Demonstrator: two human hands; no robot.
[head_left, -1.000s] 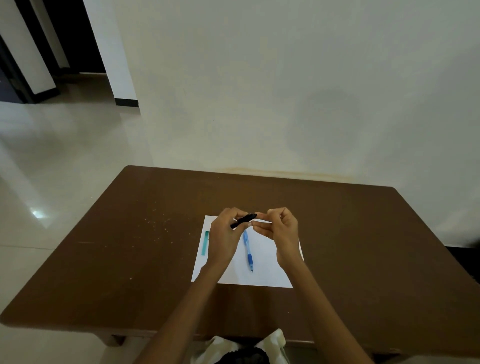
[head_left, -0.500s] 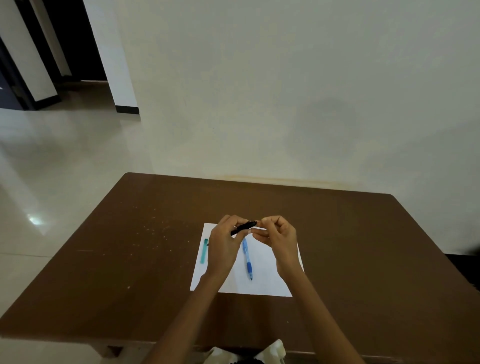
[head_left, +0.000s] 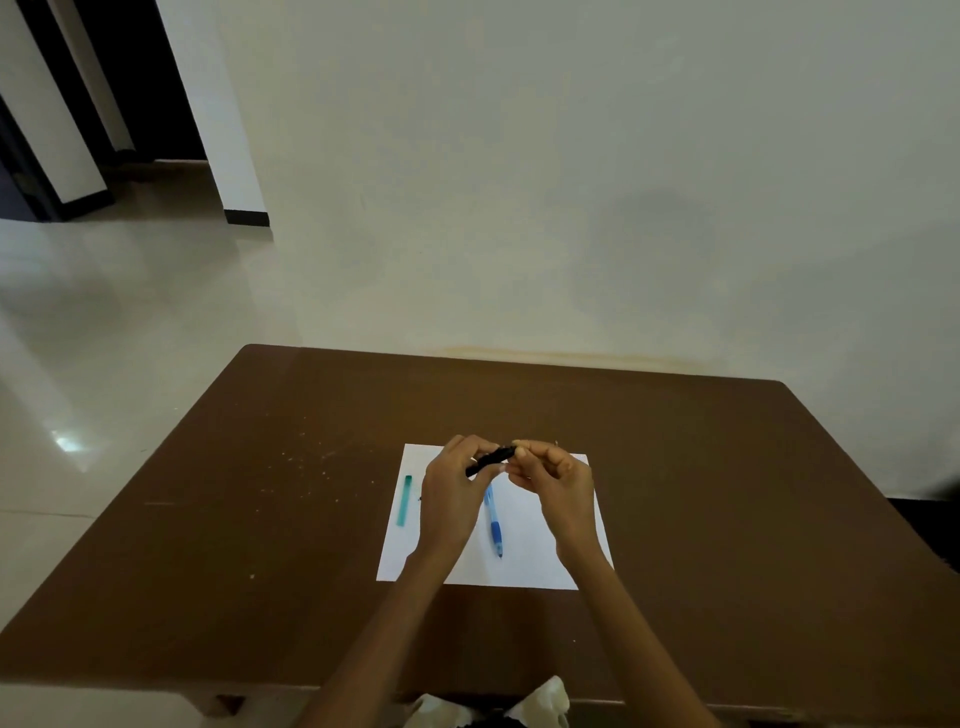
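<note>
Currently held: I see a short black pen (head_left: 487, 460), plain and dark, tilted up toward the right, above the paper.
Left hand (head_left: 449, 496): fingers curl round its lower end.
Right hand (head_left: 558, 480): fingertips pinch its upper end.
Writing: any print is too small for me to read.
Below grip: blue pen (head_left: 494, 521) on white paper (head_left: 540, 564).
Left of grip: teal stick (head_left: 404, 500) on the paper's margin; brown table (head_left: 234, 545) underneath.

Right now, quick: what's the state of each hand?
Left hand: closed, gripping the black pen.
Right hand: closed, pinching that pen's end.
</note>
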